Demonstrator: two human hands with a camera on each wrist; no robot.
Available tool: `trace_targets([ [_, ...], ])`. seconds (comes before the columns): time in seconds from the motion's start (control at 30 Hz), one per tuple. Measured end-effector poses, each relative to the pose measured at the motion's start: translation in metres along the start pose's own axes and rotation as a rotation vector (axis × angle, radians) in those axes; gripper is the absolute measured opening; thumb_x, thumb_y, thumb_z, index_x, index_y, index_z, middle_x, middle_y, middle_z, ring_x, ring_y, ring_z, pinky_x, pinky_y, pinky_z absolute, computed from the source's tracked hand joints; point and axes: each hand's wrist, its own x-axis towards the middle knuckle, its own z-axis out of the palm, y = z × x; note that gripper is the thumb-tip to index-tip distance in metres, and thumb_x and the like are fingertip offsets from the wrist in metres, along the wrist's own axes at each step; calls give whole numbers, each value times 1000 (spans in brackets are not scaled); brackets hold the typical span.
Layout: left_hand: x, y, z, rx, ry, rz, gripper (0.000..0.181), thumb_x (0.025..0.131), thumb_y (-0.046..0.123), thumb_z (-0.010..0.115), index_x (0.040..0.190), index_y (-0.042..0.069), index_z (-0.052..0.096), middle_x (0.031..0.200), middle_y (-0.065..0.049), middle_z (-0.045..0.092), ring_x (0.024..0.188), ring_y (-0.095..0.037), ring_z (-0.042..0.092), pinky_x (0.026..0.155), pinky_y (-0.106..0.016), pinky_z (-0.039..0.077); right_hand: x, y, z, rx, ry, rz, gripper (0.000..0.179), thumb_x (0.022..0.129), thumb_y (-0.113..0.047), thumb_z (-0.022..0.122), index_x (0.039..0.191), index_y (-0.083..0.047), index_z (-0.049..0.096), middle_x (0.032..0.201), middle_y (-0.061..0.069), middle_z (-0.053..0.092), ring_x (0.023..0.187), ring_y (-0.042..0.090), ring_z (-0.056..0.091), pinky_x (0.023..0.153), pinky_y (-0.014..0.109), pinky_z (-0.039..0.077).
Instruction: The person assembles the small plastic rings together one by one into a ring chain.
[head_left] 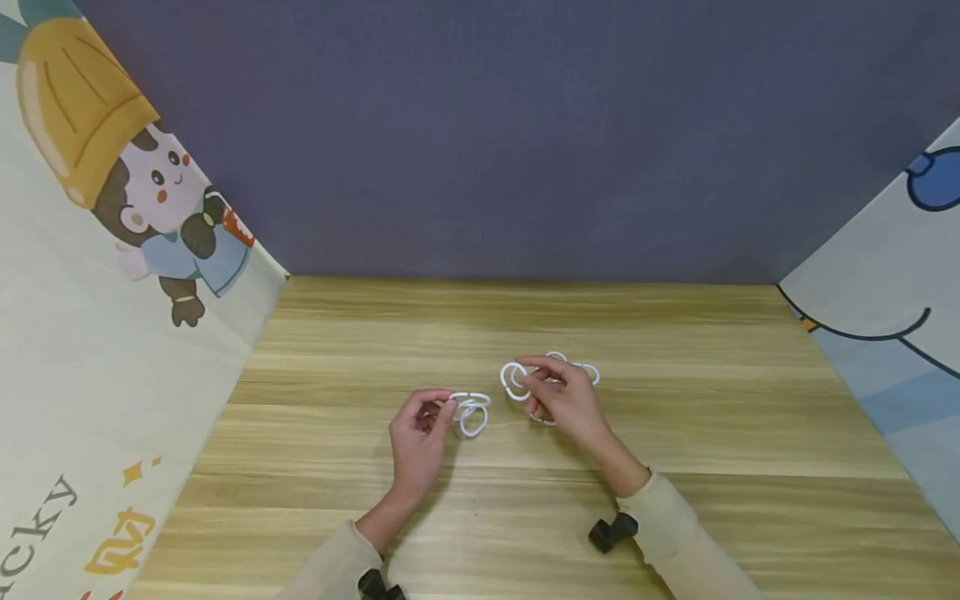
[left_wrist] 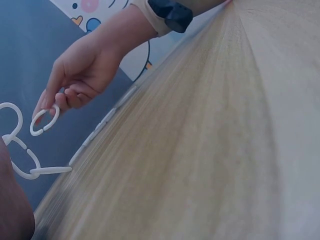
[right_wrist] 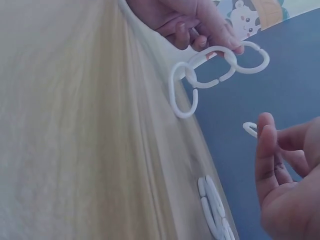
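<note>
Fingertips and thumb of my left hand pinch a short chain of white plastic split rings, three linked together. The lowest link dangles over the table in the right wrist view. To the right, my right hand pinches a single white split ring, with a small gap in its loop. This ring is held up near the chain but apart from it. More white rings lie on the tabletop under and behind my right hand, which partly hides them.
The wood-grain table meets a dark blue panel at the back. Light side panels with cartoon prints stand at left and right. A black device sits on each wrist.
</note>
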Motion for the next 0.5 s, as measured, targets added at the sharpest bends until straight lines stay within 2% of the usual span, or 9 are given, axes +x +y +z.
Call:
trace_targets([
  [0.23, 0, 0, -1, -5, -1, -1, 11, 94, -9, 81, 103, -5, 77, 94, 1, 73, 74, -5, 61, 59, -13, 47, -4, -7, 2, 55, -52, 28, 40, 102, 11, 63, 142, 14, 64, 93, 25, 69, 63, 11, 69, 57, 20, 57],
  [0.4, 0, 1, -1, -10, -1, -2, 11, 94, -10, 80, 103, -6, 77, 94, 2, 73, 74, -4, 61, 59, -13, 47, -5, -8, 3, 101, -51, 26, 38, 103, 10, 64, 140, 15, 66, 89, 20, 71, 63, 9, 65, 55, 19, 51],
  [0.5, 0, 1, -1, -14, -4, -2, 11, 94, -10, 80, 103, -6, 77, 94, 2, 73, 75, -4, 61, 59, -13, 47, -6, -9, 4, 152, -44, 29, 39, 104, 8, 65, 142, 17, 62, 90, 14, 73, 65, 10, 66, 57, 19, 53],
])
